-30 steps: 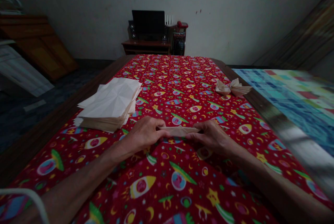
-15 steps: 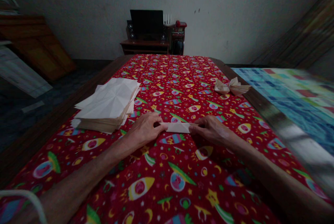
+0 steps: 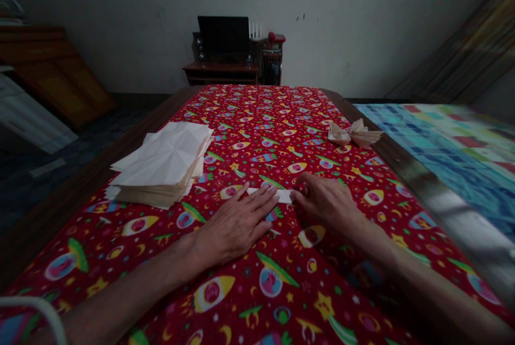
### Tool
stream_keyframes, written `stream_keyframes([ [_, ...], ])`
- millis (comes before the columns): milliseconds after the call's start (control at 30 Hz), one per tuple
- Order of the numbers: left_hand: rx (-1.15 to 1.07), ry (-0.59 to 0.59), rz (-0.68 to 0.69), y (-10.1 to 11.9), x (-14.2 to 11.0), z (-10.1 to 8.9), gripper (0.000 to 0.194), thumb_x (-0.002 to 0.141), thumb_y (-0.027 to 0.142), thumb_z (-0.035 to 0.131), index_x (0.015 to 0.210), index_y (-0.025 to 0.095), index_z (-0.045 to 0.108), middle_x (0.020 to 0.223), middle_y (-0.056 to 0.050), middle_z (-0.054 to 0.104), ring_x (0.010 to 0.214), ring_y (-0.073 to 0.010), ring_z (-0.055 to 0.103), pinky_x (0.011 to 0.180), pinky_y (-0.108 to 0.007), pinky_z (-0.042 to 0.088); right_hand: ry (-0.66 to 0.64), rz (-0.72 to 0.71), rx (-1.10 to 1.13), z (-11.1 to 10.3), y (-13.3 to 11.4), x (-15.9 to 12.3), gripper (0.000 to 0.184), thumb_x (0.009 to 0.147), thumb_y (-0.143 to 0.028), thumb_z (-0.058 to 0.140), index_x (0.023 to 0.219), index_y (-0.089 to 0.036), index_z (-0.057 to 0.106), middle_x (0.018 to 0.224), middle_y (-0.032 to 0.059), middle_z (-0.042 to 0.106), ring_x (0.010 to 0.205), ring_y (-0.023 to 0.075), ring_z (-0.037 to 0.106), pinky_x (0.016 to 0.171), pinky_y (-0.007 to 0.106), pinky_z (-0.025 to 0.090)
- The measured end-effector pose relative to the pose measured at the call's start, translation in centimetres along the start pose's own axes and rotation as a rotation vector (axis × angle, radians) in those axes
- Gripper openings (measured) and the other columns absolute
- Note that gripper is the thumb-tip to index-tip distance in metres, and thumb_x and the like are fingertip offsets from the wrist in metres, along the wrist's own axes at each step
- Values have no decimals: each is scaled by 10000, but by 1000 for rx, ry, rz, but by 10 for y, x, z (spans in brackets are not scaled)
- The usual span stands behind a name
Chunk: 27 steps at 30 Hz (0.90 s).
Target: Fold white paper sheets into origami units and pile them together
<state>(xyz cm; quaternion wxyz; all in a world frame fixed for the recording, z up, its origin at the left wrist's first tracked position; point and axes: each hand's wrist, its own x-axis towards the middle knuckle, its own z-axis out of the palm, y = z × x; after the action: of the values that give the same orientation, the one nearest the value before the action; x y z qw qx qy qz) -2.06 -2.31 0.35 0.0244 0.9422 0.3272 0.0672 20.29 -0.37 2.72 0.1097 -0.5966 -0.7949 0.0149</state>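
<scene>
A narrow folded strip of white paper [image 3: 285,196] lies on the red patterned cloth [image 3: 249,270] in front of me. My left hand [image 3: 241,221] rests flat across the strip's left part, fingers stretched out and pressing on it. At the strip's right end, my right hand [image 3: 322,197] is closed, thumb and curled fingers gripping the paper edge. Left of my hands sits a stack of creased paper sheets [image 3: 164,154], the top one marked with radiating folds. Two folded paper pieces [image 3: 354,133] stand at the table's right side.
A dark wooden table edge [image 3: 406,170] borders the cloth. Beyond the table's far end stand a black monitor [image 3: 223,34] and a red telephone [image 3: 276,38]. To the right is a blue checkered surface [image 3: 438,157]; a wooden cabinet [image 3: 56,74] stands at left.
My left hand has let go of its pinch on the strip's left end and now lies flat over the paper. My right hand stays at the right end.
</scene>
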Motion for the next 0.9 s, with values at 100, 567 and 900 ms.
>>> stream_keyframes([
  [100,-8,4,-2,0,1,0,483,977,370,283,1430,206,251,1506,-43,273,1400,-195,197,1137,-439,121,185,-274,-91,8,-9,-16,376,920,-254,389,1246,-143,542,1283,142,558,1178,268,506,949,413,410],
  [567,81,127,-119,-5,-14,-8,392,963,309,350,1316,182,464,1407,-53,446,1301,-196,409,1097,-411,273,-29,-501,-74,14,0,-44,530,963,-402,325,1405,-110,349,1454,107,345,1350,236,299,1109,481,263],
  [900,97,245,-131,-15,-17,-10,293,939,253,412,1113,182,638,1223,-36,623,1170,-227,547,1038,-458,366,81,-480,79,16,6,-36,328,955,-263,361,1207,-196,558,1242,78,601,1164,215,530,991,436,377],
])
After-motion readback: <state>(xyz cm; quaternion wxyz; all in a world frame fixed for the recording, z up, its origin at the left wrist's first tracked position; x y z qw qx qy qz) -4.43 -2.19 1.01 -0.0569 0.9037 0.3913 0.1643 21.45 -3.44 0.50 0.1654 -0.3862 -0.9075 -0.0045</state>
